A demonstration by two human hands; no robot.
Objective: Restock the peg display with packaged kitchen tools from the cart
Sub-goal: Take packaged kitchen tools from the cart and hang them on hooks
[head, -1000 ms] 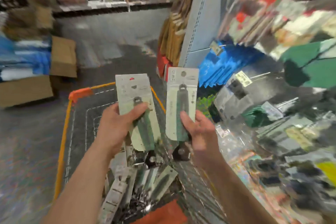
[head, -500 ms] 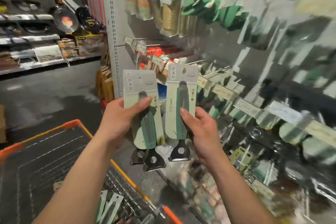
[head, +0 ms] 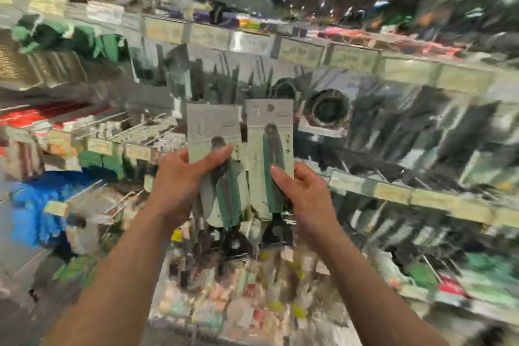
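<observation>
My left hand point(head: 182, 182) grips a small stack of carded green-handled kitchen tools point(head: 217, 154), thumb across the front of the top card. My right hand point(head: 303, 194) holds a single carded green-handled tool point(head: 269, 137) by its lower right edge, thumb on the handle. Both packs stand upright, side by side, in front of the peg display point(head: 365, 126). The display is heavily blurred, with rows of hanging dark and green packaged tools and yellowish price tags point(head: 393, 191). The cart is out of view.
Bare metal pegs point(head: 126, 123) stick out at the left above blue packs point(head: 36, 205). Round strainer-like items point(head: 325, 107) hang just right of the cards. Colourful packets point(head: 238, 303) fill the lowest rows. A top shelf rail with tags point(head: 300, 50) crosses above.
The view has swung up and right from the cart and aisle to face the peg display squarely. Both hands keep the same grips and have risen with the packs toward the display.
</observation>
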